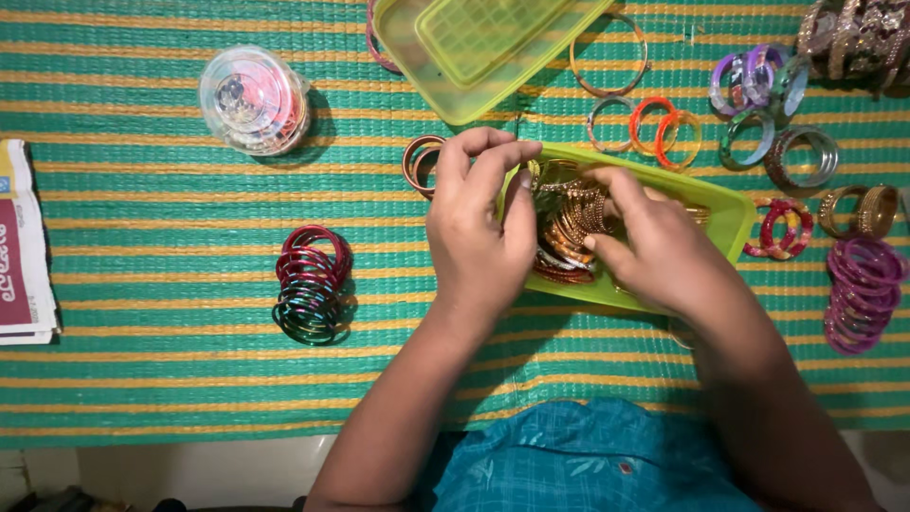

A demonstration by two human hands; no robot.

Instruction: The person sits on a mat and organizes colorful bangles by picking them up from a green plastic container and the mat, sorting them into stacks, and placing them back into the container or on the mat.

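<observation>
Bangles cover a green and yellow striped mat (152, 284), seen from above, with a green tray (725, 213) as the middle landmark. Far left of the tray lies a folded paper (24, 246). Nearer, up and left of it, stands a clear round tub (254, 100); below that, a red and green stack (311, 283) lies on its side. Just left of the tray a brown pair (417, 161) rests beside the left hand (479, 228), whose fingertips pinch together over the tray's left end; what they grip is too small to tell. Inside the tray sits a heap of gold bangles (569, 228). The right hand (654, 246) is curled loosely over it, fingers touching the heap. Above the tray lies its lid (474, 47). Right of the tray, loose orange rings (664, 128), a purple group (754, 81), a silver set (801, 156) and a pink pile (863, 289) lie on the mat, so only the gold ones appear gathered in and most remain outside.
</observation>
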